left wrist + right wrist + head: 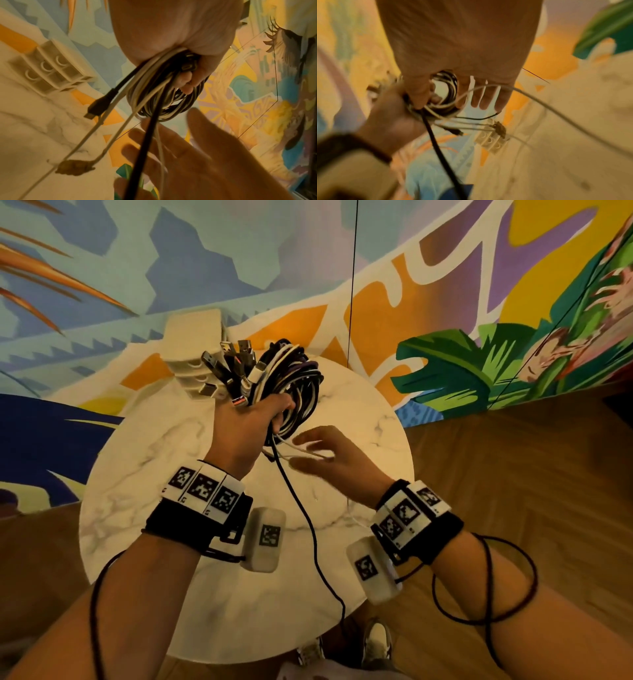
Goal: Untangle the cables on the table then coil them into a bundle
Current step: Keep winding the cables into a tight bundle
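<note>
- One white rack stands at the table's 11 o'clock edge, partly hidden behind the plugs.
- One left hand, above the table's 12 o'clock half, grips one coil of black, white and purple cables; its fingers curl round the loops. The plugs fan out at the hand's 11 o'clock, too crowded to count.
- One black cable hangs from the coil toward 6 o'clock, between the wrists.
- One right hand, fingers straight and spread, gripping nothing, lies at the coil's 5 o'clock; a white strand crosses its fingers.
</note>
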